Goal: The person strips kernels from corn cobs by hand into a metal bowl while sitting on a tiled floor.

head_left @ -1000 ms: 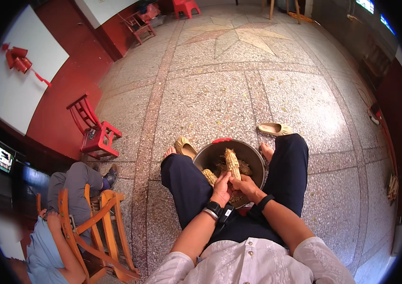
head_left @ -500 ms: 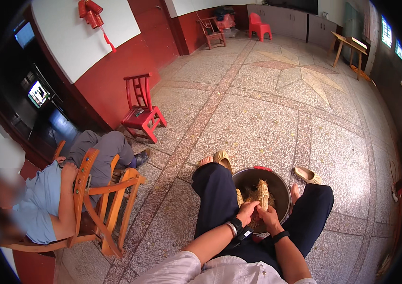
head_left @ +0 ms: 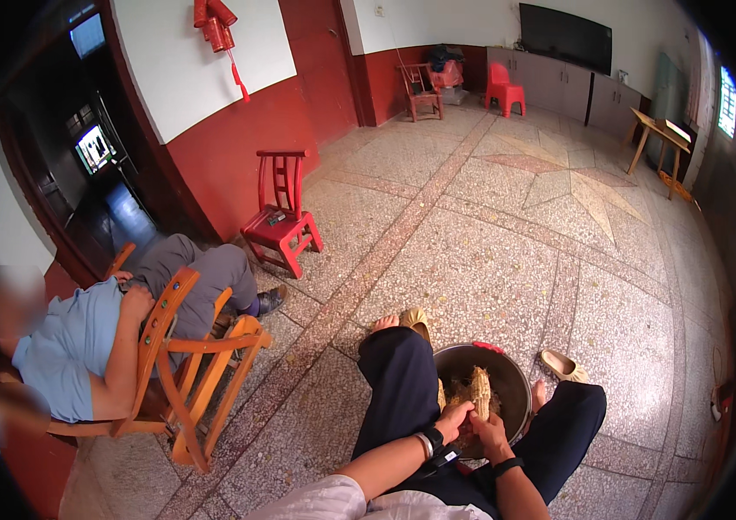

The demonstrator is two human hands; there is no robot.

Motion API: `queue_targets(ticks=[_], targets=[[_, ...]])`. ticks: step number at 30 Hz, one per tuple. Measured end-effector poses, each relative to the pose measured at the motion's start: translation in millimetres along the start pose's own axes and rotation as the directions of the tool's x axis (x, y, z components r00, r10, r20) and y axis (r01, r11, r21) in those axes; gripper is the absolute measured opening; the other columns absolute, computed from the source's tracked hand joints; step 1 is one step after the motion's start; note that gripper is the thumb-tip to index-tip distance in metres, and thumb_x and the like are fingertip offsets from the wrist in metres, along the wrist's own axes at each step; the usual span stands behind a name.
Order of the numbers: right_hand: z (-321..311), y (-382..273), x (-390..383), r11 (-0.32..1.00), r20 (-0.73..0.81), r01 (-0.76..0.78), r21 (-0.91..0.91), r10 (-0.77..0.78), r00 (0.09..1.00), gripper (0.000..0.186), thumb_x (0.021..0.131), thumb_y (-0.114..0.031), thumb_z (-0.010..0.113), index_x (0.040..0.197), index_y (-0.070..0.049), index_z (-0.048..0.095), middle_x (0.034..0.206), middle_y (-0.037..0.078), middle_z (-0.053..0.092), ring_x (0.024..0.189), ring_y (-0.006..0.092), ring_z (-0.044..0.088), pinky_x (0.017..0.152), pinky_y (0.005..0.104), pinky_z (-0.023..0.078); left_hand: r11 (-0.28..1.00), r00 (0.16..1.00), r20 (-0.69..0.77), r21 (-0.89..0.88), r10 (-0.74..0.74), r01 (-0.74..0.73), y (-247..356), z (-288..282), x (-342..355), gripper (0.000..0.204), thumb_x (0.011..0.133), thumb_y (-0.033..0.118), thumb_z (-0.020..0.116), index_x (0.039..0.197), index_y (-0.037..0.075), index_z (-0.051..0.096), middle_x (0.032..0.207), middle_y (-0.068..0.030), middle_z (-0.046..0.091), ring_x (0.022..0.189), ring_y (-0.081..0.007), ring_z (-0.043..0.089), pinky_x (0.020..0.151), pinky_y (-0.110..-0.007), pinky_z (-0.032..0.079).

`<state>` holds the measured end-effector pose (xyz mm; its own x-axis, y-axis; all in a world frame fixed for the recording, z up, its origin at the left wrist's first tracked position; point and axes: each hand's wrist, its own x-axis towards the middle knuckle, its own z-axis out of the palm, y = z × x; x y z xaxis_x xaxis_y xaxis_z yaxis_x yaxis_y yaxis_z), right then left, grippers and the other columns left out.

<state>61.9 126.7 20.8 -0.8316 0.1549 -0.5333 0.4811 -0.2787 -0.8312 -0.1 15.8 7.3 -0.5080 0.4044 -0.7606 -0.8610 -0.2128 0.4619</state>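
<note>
Corncob (head_left: 481, 392) in close two-handed grip (head_left: 453, 422)

Knobbly cob (head_left: 480, 388), smooth metal basin (head_left: 518, 386)
From here, the floor (head_left: 480, 277) looks like polished stone, the orange-brown armchair (head_left: 163, 323) varnished wood, the dark trousers (head_left: 398, 381) matt cloth.

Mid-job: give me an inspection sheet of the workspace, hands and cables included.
Surface: speckled floor, small yellowish bits scattered.
Job's things: corn cob held over metal pot; second cob partly visible inside.
Clutter: two yellowish shoes near the pot.
Hands: left hand and right hand both grip the cob's lower end.
Cables: orange coil beside far wooden table; cannot tell if cable.
Surroundings: seated person in wooden chair at left; slatted red chair beyond.
</note>
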Motion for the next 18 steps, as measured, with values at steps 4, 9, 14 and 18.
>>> queue_targets(ticks=[4,9,14,18], targets=[[-1,0,2,0.999,-0.006,0.033,-0.011,-0.033,0.999,0.022,0.084,-0.021,0.065,0.092,-0.002,0.056,0.076,0.004,0.058,0.06,0.0139,0.055,0.052,0.028,0.046,0.994,0.999,0.029,-0.103,0.032,-0.029,-6,-5,16,0.012,0.085,0.021,0.056,0.087,0.01,0.059,0.072,-0.0048,0.06,0.06,-0.0206,0.06,0.05,-0.036,0.049],[0,-1,2,0.998,-0.049,0.02,-0.062,-0.023,0.999,0.025,0.084,-0.022,0.065,0.095,-0.001,0.056,0.077,0.005,0.058,0.062,0.0149,0.056,0.052,0.0284,0.048,0.995,0.995,0.08,-0.084,0.051,-0.044,-1,-2,9,0.011,0.085,0.015,0.055,0.086,0.005,0.059,0.076,-0.0073,0.061,0.067,-0.0211,0.061,0.062,-0.035,0.051],[4,-10,-2,0.994,0.003,0.067,0.085,-0.067,0.998,0.025,0.09,-0.027,0.054,0.094,-0.002,0.057,0.073,0.004,0.058,0.061,0.0144,0.055,0.054,0.028,0.047,0.986,0.974,0.172,-0.101,0.146,-0.13,4,2,1,0.014,0.085,0.018,0.056,0.083,0.006,0.059,0.073,-0.0059,0.06,0.064,-0.0199,0.06,0.058,-0.034,0.052],[7,-13,0,0.986,0.027,0.08,0.146,-0.085,0.996,0.031,0.093,-0.032,0.05,0.092,-0.002,0.056,0.072,0.005,0.057,0.059,0.015,0.054,0.052,0.0295,0.047,0.979,0.958,0.213,-0.106,0.194,-0.174,7,4,-7,0.016,0.086,0.021,0.054,0.08,0.007,0.059,0.07,-0.0049,0.058,0.061,-0.0178,0.058,0.051,-0.031,0.045]])
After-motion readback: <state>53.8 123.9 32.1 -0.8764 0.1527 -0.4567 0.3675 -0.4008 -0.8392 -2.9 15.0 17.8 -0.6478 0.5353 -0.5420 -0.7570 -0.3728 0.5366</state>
